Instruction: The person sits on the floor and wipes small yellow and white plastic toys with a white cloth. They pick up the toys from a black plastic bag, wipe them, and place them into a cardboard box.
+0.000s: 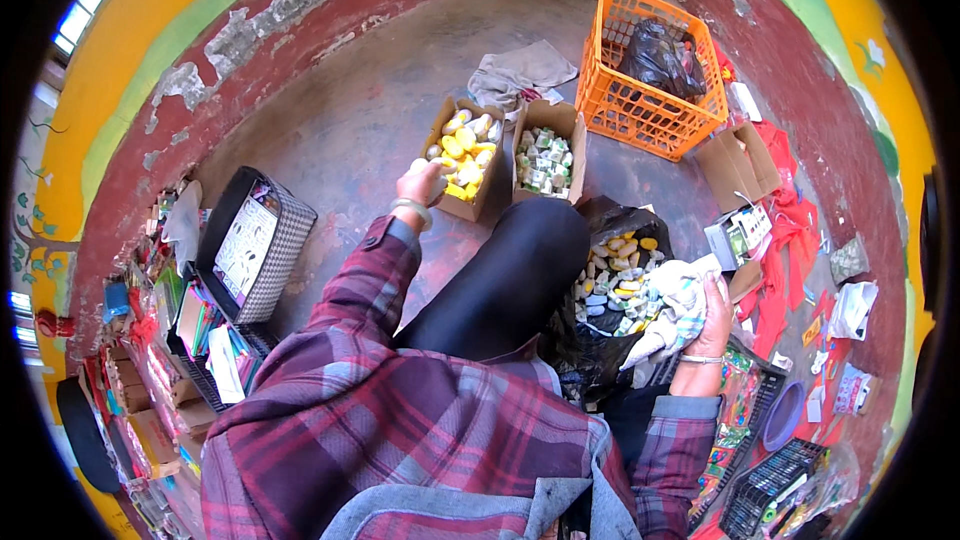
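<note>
My left hand (420,183) is closed at the left side of a cardboard box of yellow and white oval pieces (462,147). Something pale shows at its fingers, too small to make out. Beside that box stands a second cardboard box of small white and green pieces (545,160). My right hand (712,315) grips a white patterned cloth (675,302) above an open black plastic bag (590,352). Inside the bag lie several yellow, white and pale blue pieces (622,260). The cloth hides part of the bag.
An orange plastic crate (655,125) with a black bag inside stands at the far right. A grey rag (520,75) lies behind the boxes. To my left are a checked basket (265,245) and piled goods; to my right, an open carton (738,165), red cloth (788,240) and black baskets (770,488).
</note>
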A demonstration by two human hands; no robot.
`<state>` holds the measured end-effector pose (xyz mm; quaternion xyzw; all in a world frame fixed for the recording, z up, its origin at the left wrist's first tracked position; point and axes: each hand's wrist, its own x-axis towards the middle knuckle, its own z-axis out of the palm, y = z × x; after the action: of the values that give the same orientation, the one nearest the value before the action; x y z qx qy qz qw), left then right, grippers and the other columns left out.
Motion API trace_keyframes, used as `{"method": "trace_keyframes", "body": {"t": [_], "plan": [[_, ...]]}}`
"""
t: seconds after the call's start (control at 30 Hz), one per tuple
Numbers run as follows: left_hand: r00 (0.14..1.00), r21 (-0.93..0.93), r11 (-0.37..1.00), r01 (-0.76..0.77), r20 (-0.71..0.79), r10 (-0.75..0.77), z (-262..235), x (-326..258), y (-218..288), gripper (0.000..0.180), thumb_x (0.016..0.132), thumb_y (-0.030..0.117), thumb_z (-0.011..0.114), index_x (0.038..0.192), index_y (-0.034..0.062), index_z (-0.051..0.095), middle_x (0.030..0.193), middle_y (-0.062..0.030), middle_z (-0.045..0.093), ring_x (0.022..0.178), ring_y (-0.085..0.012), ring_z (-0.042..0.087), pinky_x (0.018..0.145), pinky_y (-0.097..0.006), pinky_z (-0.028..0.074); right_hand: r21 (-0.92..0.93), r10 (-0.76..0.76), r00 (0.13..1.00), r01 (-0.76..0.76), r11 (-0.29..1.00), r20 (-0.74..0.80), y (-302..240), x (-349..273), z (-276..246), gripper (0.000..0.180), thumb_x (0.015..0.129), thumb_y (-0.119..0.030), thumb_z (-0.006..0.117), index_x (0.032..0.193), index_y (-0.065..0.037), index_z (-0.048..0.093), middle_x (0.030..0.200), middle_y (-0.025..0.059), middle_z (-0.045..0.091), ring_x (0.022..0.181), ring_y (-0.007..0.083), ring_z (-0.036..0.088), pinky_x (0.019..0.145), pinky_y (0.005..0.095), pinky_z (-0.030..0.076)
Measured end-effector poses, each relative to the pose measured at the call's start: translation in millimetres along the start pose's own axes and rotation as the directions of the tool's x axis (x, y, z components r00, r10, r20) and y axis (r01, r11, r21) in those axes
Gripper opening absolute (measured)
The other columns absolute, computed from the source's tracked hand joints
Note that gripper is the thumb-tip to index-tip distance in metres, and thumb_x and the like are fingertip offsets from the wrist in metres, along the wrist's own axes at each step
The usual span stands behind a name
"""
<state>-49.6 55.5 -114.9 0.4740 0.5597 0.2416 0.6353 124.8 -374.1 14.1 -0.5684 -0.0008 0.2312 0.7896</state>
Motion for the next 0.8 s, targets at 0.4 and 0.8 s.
{"method": "trace_keyframes", "body": {"t": [0.4, 0.8], "plan": [[0.901, -0.354, 0.879, 0.319, 0.401, -0.166, 77.8, 53.0, 13.4, 0.044, 0.082, 0.043, 0.056, 0.110, 0.0083, 0.053, 0.086, -0.0108, 0.061, 0.067, -0.0250, 0.061, 0.053, -0.034, 0.050, -0.012, 0.077, 0.994, -0.078, 0.997, -0.078, 16.9, 12.1, -0.7, 0.032, 0.084, -0.015, 0.059, 0.110, 0.002, 0.051, 0.096, 0.0096, 0.060, 0.085, 0.0173, 0.060, 0.074, 0.0276, 0.049], [0.313, -0.315, 0.878, 0.360, 0.927, 0.205, 85.4, -108.5, 106.9, 0.037, 0.094, 0.035, 0.034, 0.116, 0.0078, 0.047, 0.099, -0.0120, 0.059, 0.074, -0.0299, 0.061, 0.060, -0.038, 0.052, 0.046, 0.096, 0.992, -0.092, 0.995, -0.088, 9.2, -0.6, 3.7, 0.044, 0.081, -0.011, 0.062, 0.119, 0.004, 0.043, 0.100, 0.0121, 0.059, 0.085, 0.0169, 0.060, 0.074, 0.0274, 0.049]]}}
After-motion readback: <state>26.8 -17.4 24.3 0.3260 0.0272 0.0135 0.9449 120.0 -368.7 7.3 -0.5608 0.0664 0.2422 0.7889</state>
